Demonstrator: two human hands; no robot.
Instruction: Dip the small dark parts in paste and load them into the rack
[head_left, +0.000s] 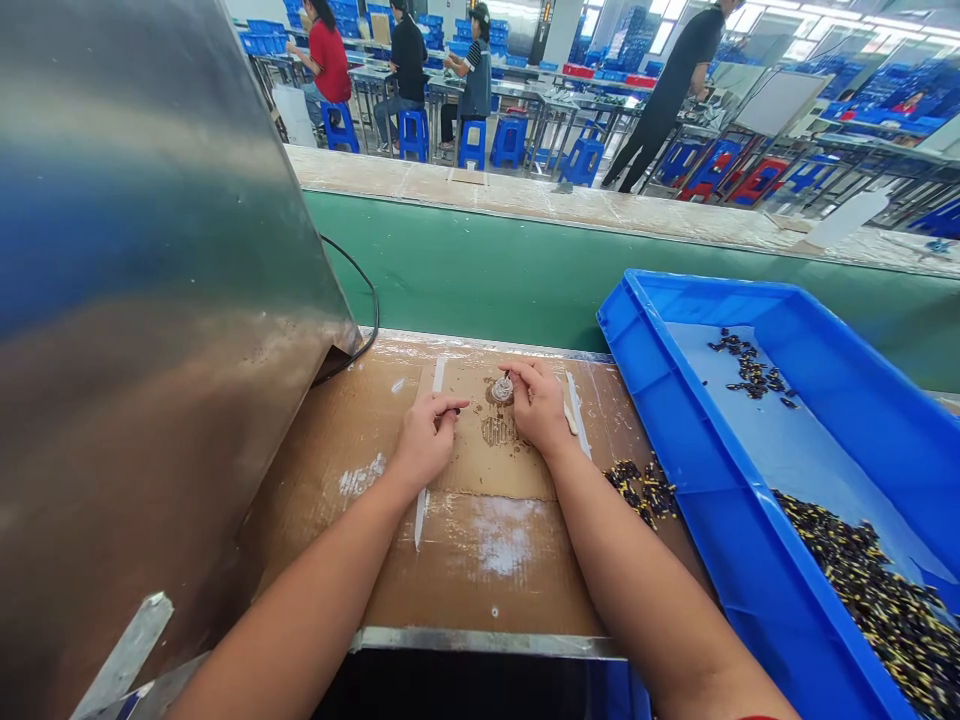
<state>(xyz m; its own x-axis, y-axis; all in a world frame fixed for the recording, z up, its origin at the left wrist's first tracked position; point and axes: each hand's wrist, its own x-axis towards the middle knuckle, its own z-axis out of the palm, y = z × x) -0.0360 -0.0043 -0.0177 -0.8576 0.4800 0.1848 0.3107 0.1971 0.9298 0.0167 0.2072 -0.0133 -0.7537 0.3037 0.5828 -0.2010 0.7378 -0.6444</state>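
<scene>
While pinching one dark piece [507, 374] between right fingers [526, 374], with whitish mound [502, 391] just beside them, and a second piece [457, 410] between left fingers [441, 404], might smear one by lowering too far.

Left hand [424, 440] and right hand [536, 405] bare; fingers slim, tapering at the tips; nails too small to make out; wrists bare, narrower than the forearms; left forearm [330, 575] and right forearm [637, 560] likewise uncovered, smooth in outline, broadening towards the elbow; beside the right arm, at the bottom edge, a sliver of red cloth [757, 717]; garment's cut cannot be told.
</scene>
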